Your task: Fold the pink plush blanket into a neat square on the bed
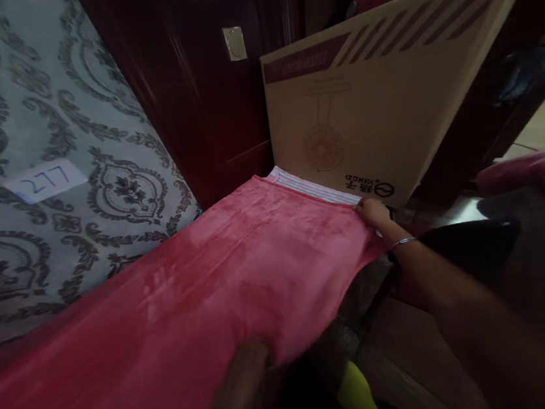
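A pink plush cloth (258, 252) stretches from the lower left toward the middle, with a grey-and-white striped band (320, 189) along its far end. My right hand (373, 213) pinches the cloth at the right corner, by the end of this band; a thin bracelet circles that wrist. Closer to me, my left hand (245, 375) grips the cloth's near edge, where the fabric puckers around it. Its fingertips are dark and partly hidden in the folds. What lies under the cloth is covered.
A large cardboard box (388, 99) with printed lettering leans beyond the cloth's far end. Patterned wallpaper (58, 222) with a paper label (46, 181) runs along the left, beside dark red panelling (189, 76). Something yellow (358, 395) shows below, and more pink fabric (540, 177) at right.
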Demonstrator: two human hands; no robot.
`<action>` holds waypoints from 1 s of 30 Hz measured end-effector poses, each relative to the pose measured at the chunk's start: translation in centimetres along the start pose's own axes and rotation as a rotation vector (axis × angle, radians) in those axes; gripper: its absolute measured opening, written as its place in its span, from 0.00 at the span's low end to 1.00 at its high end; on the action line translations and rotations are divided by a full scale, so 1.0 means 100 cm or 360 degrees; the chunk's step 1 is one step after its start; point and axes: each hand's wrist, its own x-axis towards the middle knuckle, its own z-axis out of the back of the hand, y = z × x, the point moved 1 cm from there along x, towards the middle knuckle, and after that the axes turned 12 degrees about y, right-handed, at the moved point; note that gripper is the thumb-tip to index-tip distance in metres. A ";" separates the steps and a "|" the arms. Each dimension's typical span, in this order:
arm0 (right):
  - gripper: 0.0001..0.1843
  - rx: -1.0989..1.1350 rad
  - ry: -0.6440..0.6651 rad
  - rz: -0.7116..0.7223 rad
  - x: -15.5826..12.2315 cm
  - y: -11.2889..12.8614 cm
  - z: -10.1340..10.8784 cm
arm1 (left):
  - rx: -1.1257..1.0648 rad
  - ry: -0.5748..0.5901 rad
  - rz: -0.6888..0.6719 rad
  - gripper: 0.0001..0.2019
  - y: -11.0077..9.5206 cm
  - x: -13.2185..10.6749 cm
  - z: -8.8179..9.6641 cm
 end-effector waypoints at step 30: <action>0.25 0.0241 -0.0490 0.0160 -0.065 0.014 -0.055 | 0.0601 -0.0140 0.0347 0.27 0.037 -0.085 -0.002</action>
